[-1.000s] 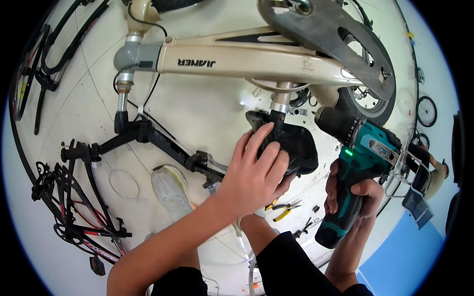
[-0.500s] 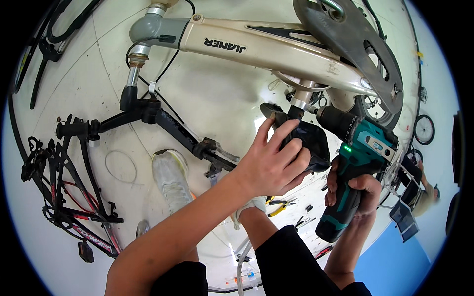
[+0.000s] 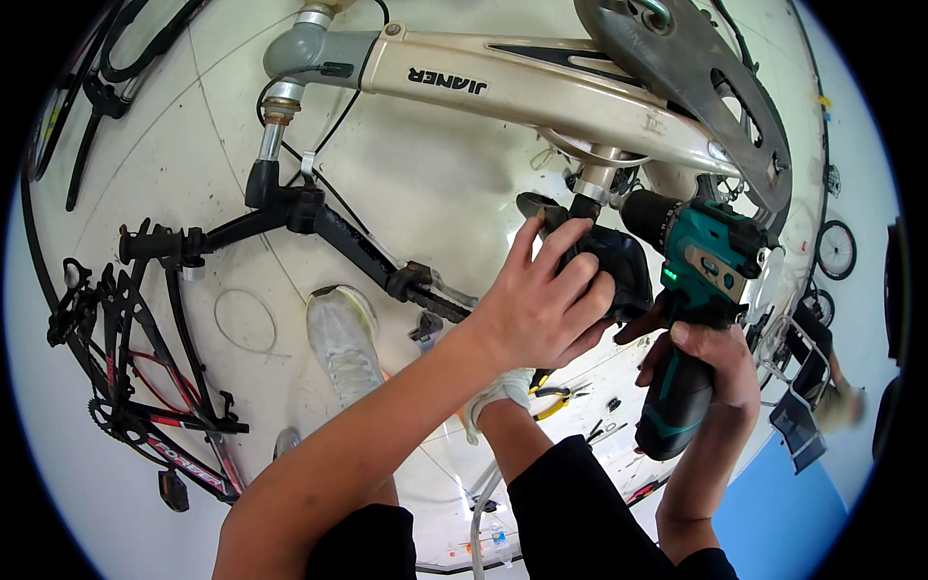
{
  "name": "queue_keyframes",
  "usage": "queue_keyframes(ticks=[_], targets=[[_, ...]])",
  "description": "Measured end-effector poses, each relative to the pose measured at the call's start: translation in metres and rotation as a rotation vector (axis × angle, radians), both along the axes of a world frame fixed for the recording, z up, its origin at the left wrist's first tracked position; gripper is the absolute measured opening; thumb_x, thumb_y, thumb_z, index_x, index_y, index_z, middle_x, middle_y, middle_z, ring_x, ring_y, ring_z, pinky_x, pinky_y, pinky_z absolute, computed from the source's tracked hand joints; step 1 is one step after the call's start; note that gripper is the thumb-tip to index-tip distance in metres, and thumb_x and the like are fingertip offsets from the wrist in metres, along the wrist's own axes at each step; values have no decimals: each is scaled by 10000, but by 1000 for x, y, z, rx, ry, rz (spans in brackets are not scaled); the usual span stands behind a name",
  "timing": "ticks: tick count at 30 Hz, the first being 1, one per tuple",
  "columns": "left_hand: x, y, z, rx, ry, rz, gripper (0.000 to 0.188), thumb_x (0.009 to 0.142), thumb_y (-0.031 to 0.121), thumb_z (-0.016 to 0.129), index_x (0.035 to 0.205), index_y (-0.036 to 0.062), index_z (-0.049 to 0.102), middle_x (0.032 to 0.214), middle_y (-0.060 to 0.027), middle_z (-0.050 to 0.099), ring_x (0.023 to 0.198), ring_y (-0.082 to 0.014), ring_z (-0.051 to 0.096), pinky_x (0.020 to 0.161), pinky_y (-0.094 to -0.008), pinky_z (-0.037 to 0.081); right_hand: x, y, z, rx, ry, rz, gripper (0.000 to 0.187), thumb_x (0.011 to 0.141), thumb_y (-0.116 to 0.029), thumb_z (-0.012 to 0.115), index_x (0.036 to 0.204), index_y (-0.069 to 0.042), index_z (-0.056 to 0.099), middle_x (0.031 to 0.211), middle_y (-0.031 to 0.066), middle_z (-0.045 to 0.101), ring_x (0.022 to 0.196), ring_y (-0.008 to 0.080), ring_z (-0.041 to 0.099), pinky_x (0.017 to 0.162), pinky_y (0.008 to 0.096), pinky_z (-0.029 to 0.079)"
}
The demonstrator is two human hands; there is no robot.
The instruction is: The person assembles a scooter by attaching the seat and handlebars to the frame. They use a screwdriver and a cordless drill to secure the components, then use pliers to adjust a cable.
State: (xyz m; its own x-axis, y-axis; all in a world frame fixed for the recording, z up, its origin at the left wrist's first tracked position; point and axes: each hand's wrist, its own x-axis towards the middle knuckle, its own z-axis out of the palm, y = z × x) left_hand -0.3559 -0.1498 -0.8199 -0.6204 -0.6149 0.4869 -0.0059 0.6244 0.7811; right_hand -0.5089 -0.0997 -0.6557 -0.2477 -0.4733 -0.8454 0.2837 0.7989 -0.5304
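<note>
My left hand (image 3: pixel 546 304) is closed on a black bicycle saddle (image 3: pixel 628 271), fingers curled over its side. The saddle sits at the end of a short silver seat post (image 3: pixel 595 180) under a beige bike frame (image 3: pixel 541 97). In my right hand (image 3: pixel 713 353) is a green and black cordless drill (image 3: pixel 710 256), gripped by its handle, with a green light on. Its black chuck points left and up at the seat post clamp, just right of the saddle. Whether the bit touches a bolt there is too small to tell.
A black handlebar assembly (image 3: pixel 348 251) hangs from the beige frame on the left. Further left stands a dark bike frame (image 3: pixel 145 358). Yellow-handled pliers (image 3: pixel 553 398) and small parts lie on the floor near my shoes (image 3: pixel 343 338). A person sits at the far right.
The drill has turned in my right hand; its handle stands more upright and its base has shifted right and slightly up. My left hand keeps its grip on the saddle.
</note>
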Motion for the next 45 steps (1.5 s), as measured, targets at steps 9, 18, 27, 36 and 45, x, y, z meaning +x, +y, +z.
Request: queue_keyframes(ticks=[9, 18, 27, 36, 45], targets=[[0, 2, -1, -7, 15, 6, 561, 593, 221, 784, 1054, 78, 496, 1017, -119, 484, 1127, -403, 489, 887, -576, 405, 6, 4, -4, -26, 44, 27, 373, 815, -151, 652, 1087, 66, 516, 904, 217, 670, 572, 236, 650, 543, 307, 543], [-3, 2, -5, -16, 38, 21, 557, 605, 217, 783, 1063, 82, 495, 1008, -111, 484, 1112, -395, 490, 876, -558, 419, 6, 7, -8, -42, 56, 12, 477, 802, -179, 640, 1164, 103, 511, 898, 244, 668, 565, 252, 649, 540, 314, 544], [-1, -2, -9, -79, -3, -10, 518, 610, 321, 783, 1005, 85, 547, 1000, -101, 493, 1100, -386, 501, 882, -567, 416, 5, 9, -11, -12, -24, -142, 365, 759, -137, 655, 1017, 85, 523, 846, 254, 651, 564, 286, 653, 537, 335, 546], [-3, -1, -9, -57, 19, -16, 417, 679, 308, 722, 999, 99, 556, 966, -94, 493, 1107, -356, 485, 872, -593, 405, 11, 6, -7, 82, 127, -36, 434, 718, -194, 645, 1014, 98, 520, 840, 278, 640, 555, 300, 644, 536, 354, 552], [-3, -3, -7, -64, 46, 7, 522, 593, 275, 798, 1010, 76, 555, 991, -99, 495, 1093, -374, 505, 883, -552, 413, 6, 14, -13, 18, 10, -99, 302, 790, -135, 607, 1005, 71, 559, 823, 230, 665, 623, 277, 662, 611, 344, 544]])
